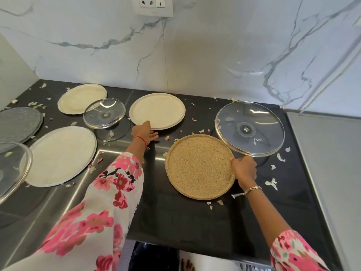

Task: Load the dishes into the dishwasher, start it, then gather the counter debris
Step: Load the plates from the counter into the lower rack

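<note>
My right hand (244, 170) grips the right rim of a speckled tan plate (197, 166) lying on the dark counter. My left hand (143, 133) reaches to the near rim of a cream plate (158, 110) at the back; its fingers touch the edge, and I cannot tell whether they grip it. Two more cream plates lie at the back left (78, 100) and at the left (60, 153). A grey plate (18, 123) sits at the far left. Glass lids rest upside down: a small one (103, 113), a large one (250, 128), and one at the left edge (11, 167).
Bits of peel and scraps (271, 183) are scattered over the black counter (195, 222). A marble wall rises behind, with a socket plate (152, 5) at the top. A pale surface (328, 163) adjoins the counter on the right.
</note>
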